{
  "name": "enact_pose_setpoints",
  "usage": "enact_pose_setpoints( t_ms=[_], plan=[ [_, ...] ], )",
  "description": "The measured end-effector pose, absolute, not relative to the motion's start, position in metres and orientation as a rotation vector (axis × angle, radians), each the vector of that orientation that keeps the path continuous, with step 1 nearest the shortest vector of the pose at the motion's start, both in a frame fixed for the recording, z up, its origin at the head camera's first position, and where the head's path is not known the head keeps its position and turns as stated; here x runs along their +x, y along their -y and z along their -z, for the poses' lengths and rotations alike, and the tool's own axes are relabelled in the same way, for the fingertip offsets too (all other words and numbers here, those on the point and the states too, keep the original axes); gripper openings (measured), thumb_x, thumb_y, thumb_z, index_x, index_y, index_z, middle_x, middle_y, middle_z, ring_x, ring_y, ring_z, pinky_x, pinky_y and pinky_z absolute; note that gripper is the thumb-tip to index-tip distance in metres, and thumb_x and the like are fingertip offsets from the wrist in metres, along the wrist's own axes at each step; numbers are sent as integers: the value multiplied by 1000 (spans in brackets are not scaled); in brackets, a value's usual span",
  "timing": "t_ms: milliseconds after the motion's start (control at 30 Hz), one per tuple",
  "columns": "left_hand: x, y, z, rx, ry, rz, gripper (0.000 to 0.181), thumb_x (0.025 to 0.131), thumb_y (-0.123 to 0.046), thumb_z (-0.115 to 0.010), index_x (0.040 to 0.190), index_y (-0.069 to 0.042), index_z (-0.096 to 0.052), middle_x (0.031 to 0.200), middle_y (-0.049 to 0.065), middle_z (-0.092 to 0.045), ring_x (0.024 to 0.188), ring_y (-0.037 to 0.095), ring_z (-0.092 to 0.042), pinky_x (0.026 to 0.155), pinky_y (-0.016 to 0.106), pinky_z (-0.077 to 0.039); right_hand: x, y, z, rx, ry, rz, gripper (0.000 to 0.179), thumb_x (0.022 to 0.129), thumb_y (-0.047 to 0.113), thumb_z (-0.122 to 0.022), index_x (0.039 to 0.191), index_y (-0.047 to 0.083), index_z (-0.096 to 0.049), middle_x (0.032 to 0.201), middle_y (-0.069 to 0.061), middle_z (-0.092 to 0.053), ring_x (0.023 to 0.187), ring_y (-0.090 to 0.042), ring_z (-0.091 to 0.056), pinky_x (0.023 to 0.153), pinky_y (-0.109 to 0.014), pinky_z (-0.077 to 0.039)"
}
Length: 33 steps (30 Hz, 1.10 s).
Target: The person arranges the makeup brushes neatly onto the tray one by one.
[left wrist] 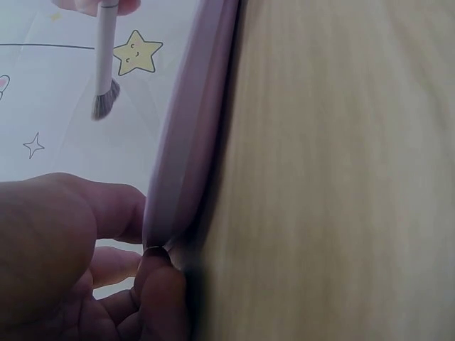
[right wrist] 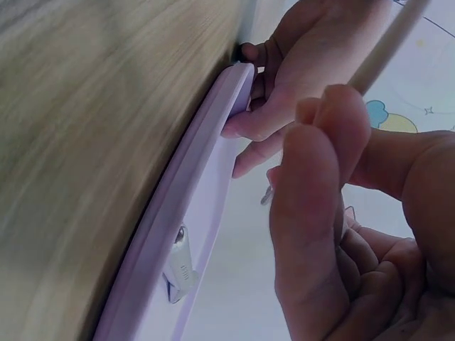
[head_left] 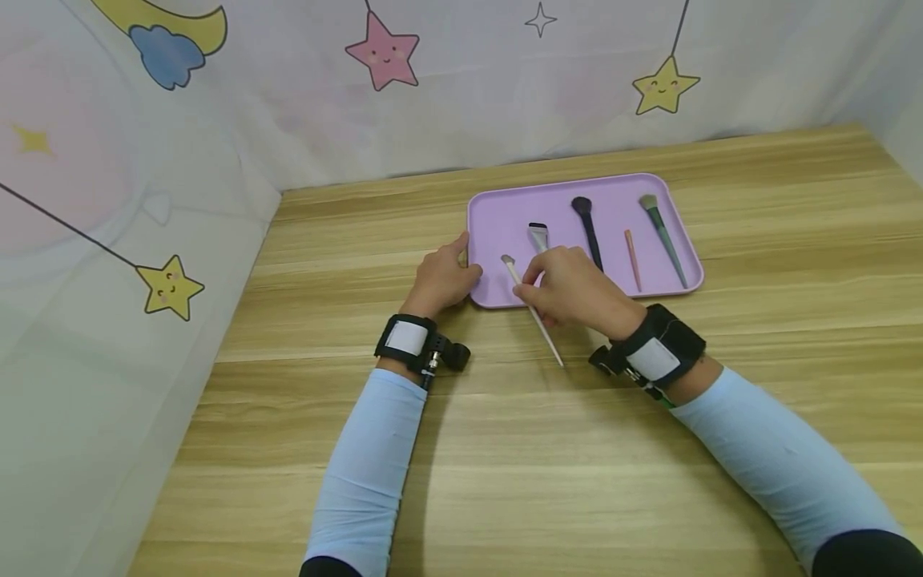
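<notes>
A thin white makeup brush (head_left: 545, 332) is pinched between the thumb and fingers of my right hand (head_left: 573, 284). It slants over the near left corner of a lilac tray (head_left: 497, 224), grey bristles toward the tray and handle end toward me. In the left wrist view the bristles of this makeup brush (left wrist: 104, 57) point down, above the tray's inside. My left hand (head_left: 441, 280) grips the tray's left edge, thumb on the rim and other fingers along the outside. Inside the tray, a flat brush with black bristles (head_left: 538, 232) is partly hidden behind my right hand.
Farther right in the tray lie a black fluffy brush (head_left: 582, 207), a short orange stick-like tool (head_left: 633, 260) and a green brush (head_left: 665, 236). The tray stands on a wooden table (head_left: 461, 481), near a white curtain (head_left: 469, 120) printed with stars.
</notes>
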<state>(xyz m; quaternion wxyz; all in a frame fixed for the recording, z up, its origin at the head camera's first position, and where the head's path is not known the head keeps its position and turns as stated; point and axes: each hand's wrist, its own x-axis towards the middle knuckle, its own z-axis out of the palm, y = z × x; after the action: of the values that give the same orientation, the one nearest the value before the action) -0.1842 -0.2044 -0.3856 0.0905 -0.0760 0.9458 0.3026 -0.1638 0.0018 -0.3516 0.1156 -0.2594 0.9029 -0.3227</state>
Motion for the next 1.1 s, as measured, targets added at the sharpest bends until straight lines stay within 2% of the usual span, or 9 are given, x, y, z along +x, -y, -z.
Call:
enact_pose_setpoints(
  t_ms=[200, 500, 1100],
  plan=[
    [-184, 207, 387, -220, -2823, -893, 67, 91, -29, -51, 153, -21, -25, 117, 13, -64, 46, 11, -55, 45, 23, -44, -168, 2, 354, -733, -2652, 948, 19, 91, 26, -65, 85, 8, -69, 48, 0, -62, 41, -11, -60, 40, -27, -45],
    [-183, 205, 387, -202, -2832, -877, 68, 91, -30, -52, 153, -20, -26, 140, 11, -52, 48, 11, -55, 49, 24, -44, -179, 2, 358, -719, -2662, 937, 23, 92, 27, -63, 89, 5, -70, 50, -1, -63, 41, -11, -61, 41, -27, -45],
    [-184, 205, 386, -222, -2837, -884, 67, 91, -29, -53, 153, -22, -27, 130, 14, -59, 47, 12, -55, 48, 23, -44, -197, 8, 361, -680, -2633, 988, 25, 93, 25, -61, 95, 2, -68, 51, -4, -63, 39, -11, -60, 40, -27, -47]
  ],
)
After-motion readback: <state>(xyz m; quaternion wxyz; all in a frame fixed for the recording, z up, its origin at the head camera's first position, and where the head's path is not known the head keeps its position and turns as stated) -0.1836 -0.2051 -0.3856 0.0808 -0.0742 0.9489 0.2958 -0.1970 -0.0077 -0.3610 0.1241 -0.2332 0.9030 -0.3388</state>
